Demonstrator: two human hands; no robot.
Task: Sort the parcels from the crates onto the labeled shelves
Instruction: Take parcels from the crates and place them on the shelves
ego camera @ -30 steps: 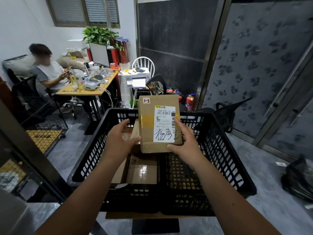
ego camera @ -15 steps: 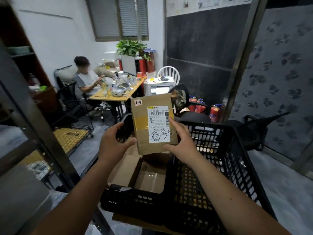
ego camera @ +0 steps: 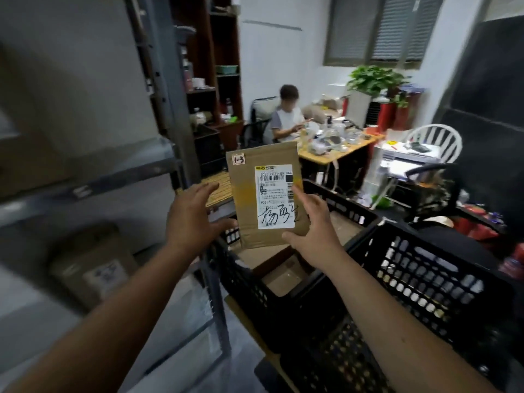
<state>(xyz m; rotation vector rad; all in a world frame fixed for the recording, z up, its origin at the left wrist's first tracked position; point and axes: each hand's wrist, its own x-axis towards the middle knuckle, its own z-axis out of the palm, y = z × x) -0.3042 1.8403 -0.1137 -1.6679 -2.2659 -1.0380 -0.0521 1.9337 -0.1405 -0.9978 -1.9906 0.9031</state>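
A flat brown cardboard parcel [ego camera: 246, 194] with a white shipping label and a small "1-3" sticker is held upright in front of me, above the black plastic crate [ego camera: 425, 275]. My right hand [ego camera: 314, 231] grips its lower right edge, thumb under the bottom corner. To the parcel's left, my left hand [ego camera: 190, 217] has its fingers spread, only the thumb near the left edge. More brown boxes [ego camera: 286, 276] lie in the crate. The grey metal shelf unit [ego camera: 85, 184] stands at the left.
A cardboard box [ego camera: 93, 265] sits on the lower shelf. Behind the crate a person [ego camera: 286, 117] sits at a cluttered wooden desk [ego camera: 320, 157]. A white chair [ego camera: 438, 139] and a black office chair [ego camera: 431, 177] stand at the right, with dark shelving [ego camera: 215, 80] beyond the shelf upright.
My view has swung left toward the shelf unit, carrying the parcel along. My left hand has loosened from the parcel and its fingers have spread; the right hand keeps its grip.
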